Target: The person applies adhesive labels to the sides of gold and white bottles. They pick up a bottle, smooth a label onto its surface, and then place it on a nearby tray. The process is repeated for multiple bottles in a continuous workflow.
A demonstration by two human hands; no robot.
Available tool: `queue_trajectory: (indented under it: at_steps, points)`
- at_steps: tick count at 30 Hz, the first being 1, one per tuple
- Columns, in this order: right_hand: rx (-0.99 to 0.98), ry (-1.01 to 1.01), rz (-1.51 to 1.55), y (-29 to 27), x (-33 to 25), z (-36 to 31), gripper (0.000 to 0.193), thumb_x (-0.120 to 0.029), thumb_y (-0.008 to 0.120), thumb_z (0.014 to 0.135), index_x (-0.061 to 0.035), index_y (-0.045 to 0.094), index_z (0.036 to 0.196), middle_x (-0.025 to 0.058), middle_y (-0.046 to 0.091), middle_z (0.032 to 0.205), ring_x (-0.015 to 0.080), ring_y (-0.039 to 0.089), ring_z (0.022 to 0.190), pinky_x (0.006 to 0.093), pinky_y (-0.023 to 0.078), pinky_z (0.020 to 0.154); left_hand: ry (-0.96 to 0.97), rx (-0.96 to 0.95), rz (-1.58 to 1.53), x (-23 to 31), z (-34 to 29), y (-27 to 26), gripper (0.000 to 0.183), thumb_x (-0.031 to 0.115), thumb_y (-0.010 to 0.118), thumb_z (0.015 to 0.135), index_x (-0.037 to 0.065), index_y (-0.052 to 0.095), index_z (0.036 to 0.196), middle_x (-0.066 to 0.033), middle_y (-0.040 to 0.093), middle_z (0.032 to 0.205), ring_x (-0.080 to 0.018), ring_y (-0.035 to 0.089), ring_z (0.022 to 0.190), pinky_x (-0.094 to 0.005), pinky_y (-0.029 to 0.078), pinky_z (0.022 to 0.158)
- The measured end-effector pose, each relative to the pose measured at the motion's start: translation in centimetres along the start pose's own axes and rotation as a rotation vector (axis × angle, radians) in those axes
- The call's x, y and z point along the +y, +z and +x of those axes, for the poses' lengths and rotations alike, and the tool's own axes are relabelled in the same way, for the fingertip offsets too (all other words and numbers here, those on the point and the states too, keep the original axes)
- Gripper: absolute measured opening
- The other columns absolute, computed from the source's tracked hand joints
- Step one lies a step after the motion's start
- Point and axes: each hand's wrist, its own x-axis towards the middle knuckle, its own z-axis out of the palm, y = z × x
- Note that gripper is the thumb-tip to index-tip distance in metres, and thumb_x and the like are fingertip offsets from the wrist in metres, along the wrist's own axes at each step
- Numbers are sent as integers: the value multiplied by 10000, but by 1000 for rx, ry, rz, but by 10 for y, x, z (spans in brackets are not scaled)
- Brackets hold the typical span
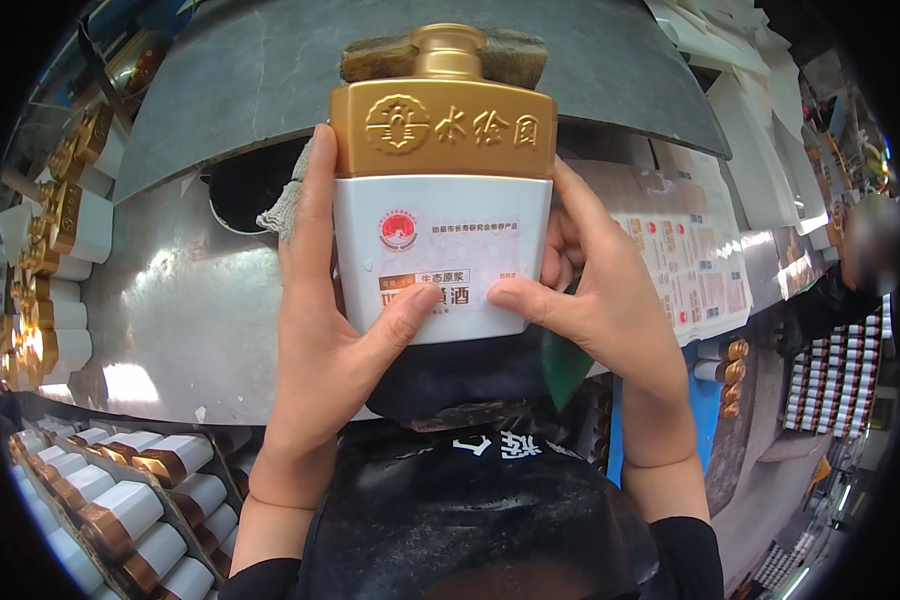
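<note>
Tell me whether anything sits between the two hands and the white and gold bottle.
Nothing visible does. The left hand and the right hand both grip the bottle directly, thumbs pressed on its front label. A grey cloth shows behind the left fingers, but it lies beside the bottle, not between.

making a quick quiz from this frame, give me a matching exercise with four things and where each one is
Things:
1. bottle
2. left hand
3. sheet of labels
4. crate of bottles

Places:
A. lower left, below the metal table
B. right of the bottle, lying on the table
C. centre, held upright between both hands
D. on the bottle's left side, thumb on its label

Pairs: 1-C, 2-D, 3-B, 4-A
</note>
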Motion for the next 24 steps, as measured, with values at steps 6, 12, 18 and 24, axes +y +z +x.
queue_trajectory:
  at_steps: [6,12,18,24]
  points:
    - [4,0,17,1,-3,-1,888,-92,807,723,30,329,1461,-23,533,802,31,448,679,167,376,616,-26,33,-5,-1,2,0,778,123,602,888,15,168,1524,-183,353,1472,-255,400,1321,-365,336,1091]
    - [80,-54,0,6,4,1,838,-244,786,773,-4,364,1455,-9,479,640,71,472,612,224,400,578,-17,62,-38,-2,2,-1,830,176,659,886,14,155,1525,-193,322,1493,-259,376,1346,-370,310,1105]
    - [113,-54,253,0,12,-4,568,-300,615,956,44,461,1382,-10,574,746,45,481,670,204,430,631,78,-128,376,2,-16,-14,1157,45,830,625,18,110,1530,-174,307,1528,-350,417,1324,-397,342,1065]
    - [118,-100,151,-6,2,-9,577,-296,642,935,56,480,1361,7,567,722,49,489,655,212,417,606,8,-61,303,-2,-21,-8,1170,-6,826,575,15,146,1527,-170,352,1508,-339,508,1147,-395,381,1010]
